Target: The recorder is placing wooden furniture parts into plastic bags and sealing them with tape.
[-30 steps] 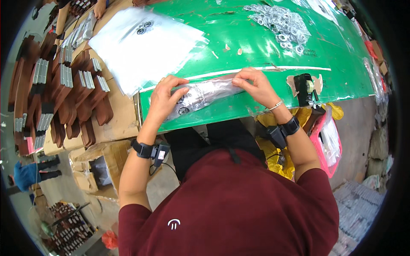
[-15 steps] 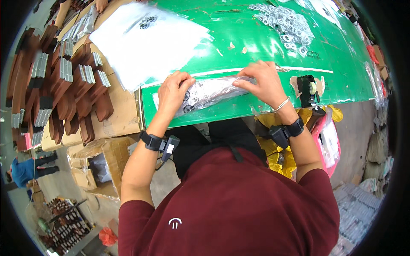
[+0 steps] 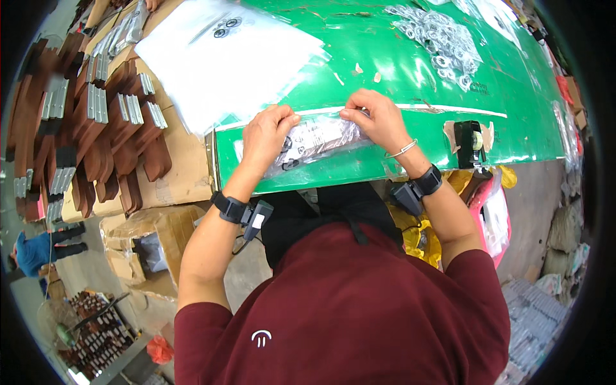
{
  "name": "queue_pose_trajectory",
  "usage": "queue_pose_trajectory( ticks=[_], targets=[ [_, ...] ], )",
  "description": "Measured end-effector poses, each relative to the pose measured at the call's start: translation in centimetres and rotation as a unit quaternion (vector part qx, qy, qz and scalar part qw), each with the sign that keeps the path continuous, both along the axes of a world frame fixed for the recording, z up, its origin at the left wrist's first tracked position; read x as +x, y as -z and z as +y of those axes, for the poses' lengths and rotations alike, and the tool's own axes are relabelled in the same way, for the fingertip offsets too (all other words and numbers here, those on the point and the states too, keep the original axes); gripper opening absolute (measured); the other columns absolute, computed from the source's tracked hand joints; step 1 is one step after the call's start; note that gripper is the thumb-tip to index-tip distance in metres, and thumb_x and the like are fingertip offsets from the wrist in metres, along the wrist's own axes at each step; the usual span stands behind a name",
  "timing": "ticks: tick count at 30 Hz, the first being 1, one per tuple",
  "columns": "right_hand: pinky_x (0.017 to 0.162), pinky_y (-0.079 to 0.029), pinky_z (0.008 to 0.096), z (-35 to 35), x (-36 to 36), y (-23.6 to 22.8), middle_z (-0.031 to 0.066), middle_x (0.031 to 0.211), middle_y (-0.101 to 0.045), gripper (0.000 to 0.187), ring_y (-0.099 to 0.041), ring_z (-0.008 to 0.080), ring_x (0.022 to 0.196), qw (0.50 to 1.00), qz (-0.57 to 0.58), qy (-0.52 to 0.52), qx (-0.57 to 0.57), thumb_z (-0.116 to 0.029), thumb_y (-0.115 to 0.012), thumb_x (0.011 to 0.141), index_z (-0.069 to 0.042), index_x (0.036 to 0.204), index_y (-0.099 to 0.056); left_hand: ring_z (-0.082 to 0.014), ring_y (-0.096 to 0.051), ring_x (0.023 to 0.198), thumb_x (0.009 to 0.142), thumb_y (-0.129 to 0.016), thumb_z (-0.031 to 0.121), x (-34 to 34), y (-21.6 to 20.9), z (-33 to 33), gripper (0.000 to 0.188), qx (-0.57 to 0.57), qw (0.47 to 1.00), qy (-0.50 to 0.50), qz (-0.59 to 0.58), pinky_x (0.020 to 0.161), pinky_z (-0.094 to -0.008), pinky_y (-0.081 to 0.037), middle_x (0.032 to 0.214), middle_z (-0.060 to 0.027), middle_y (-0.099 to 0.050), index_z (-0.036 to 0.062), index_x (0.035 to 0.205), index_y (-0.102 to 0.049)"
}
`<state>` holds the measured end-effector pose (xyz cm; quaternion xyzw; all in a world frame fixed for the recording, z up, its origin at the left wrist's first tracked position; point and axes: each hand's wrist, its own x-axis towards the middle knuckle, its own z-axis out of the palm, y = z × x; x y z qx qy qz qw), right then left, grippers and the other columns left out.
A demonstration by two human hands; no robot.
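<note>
Head view: the packet (image 3: 324, 138), a long parcel in clear film with dark round marks near its left end, lies on the green worktop (image 3: 359, 54) close to the front edge, directly before the person. Left hand (image 3: 262, 140) is at the packet's left part, fingers drawn together and pinching the film at the upper edge. Right hand (image 3: 380, 122) is at the upper edge toward the right end, thumb and forefinger closed on the film. Both wrists carry black straps (image 3: 230, 208) with small boxes attached; the right wrist also wears a pale bracelet (image 3: 403, 149). A white strip (image 3: 449, 110) runs along the worktop behind the packet. Beyond the left hand, clear bags (image 3: 234, 80) lie spread in a stack, two dark round marks on top. Small clear pouches (image 3: 443, 48) form a heap at the far right of the worktop. A black tape dispenser (image 3: 467, 144) stands near the front edge, to the right of the right hand. At left, brown parts (image 3: 128, 154) with metal strips lie in rows on cardboard (image 3: 176, 183). Below, an open carton (image 3: 172, 247) stands left of the person; a yellow bag (image 3: 418, 240) and a pink bag (image 3: 502, 247) are at right. At far left, a co-worker in blue (image 3: 35, 253) is visible.
</note>
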<state>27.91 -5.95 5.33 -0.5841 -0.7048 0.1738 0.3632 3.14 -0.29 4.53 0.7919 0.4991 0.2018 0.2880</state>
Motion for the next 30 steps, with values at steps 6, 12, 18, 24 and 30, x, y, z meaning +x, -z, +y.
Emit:
queue_pose_trajectory(
  ticks=[6, 12, 18, 24, 30],
  targets=[
    [0.060, -0.045, 0.0412, -0.6, -0.7, 0.3, 0.0098, 0.074, -0.060, 0.023, -0.060, 0.0284, 0.069, 0.998, -0.003, 0.053, -0.035, -0.027, -0.072, 0.085, -0.006, 0.080, -0.064, -0.0223, -0.062, 0.079, 0.097, -0.059, 0.033, 0.0, 0.1, -0.2, 0.024, 0.010, 1.000, -0.007, 0.022, 0.073, -0.0354, -0.046, 0.083, -0.0047, -0.065, 0.0113, 0.098, -0.070],
    [0.058, -0.045, 0.0427, -0.4, -0.7, 0.5, 0.0113, 0.072, -0.060, 0.024, -0.061, 0.0308, 0.068, 0.996, -0.023, 0.075, -0.052, -0.028, -0.070, 0.086, -0.006, 0.078, -0.062, -0.0160, -0.064, 0.099, 0.104, -0.050, 0.027, -0.6, 0.0, 0.4, 0.029, -0.077, 0.965, -0.056, -0.245, 0.090, -0.0313, -0.048, 0.100, -0.0064, -0.070, 0.0061, 0.117, -0.066],
    [0.055, -0.043, 0.0463, -0.8, -0.7, 1.0, 0.0136, 0.068, -0.062, 0.024, -0.061, 0.0358, 0.062, 0.991, -0.046, 0.104, -0.068, -0.028, -0.066, 0.089, -0.007, 0.079, -0.060, -0.0258, -0.061, 0.113, 0.090, -0.069, 0.032, -2.8, -2.6, -1.3, 0.048, 0.120, 0.990, 0.014, -0.079, 0.096, -0.0379, -0.047, 0.120, -0.0124, -0.065, 0.0063, 0.130, -0.059],
    [0.055, -0.043, 0.0456, -1.3, -0.9, 0.6, 0.0132, 0.070, -0.063, 0.020, -0.061, 0.0341, 0.062, 0.993, -0.010, 0.114, 0.011, -0.022, -0.067, 0.089, -0.006, 0.079, -0.059, -0.0308, -0.050, 0.124, 0.055, -0.092, 0.017, -4.3, -3.6, -2.2, 0.102, 0.081, 0.986, 0.077, 0.120, 0.102, -0.0430, -0.042, 0.126, -0.0107, -0.056, 0.0110, 0.146, -0.046],
    [0.072, -0.048, 0.0368, -1.4, -0.1, 1.1, 0.0093, 0.088, -0.070, 0.012, -0.063, 0.0278, 0.082, 0.980, 0.050, 0.062, 0.185, -0.006, -0.072, 0.083, -0.004, 0.080, -0.060, -0.0286, -0.049, 0.121, 0.054, -0.091, 0.014, -1.3, -0.3, -4.5, 0.107, 0.312, 0.943, -0.048, 0.102, 0.107, -0.0453, -0.038, 0.127, -0.0091, -0.050, 0.0156, 0.149, -0.042]
  ],
)
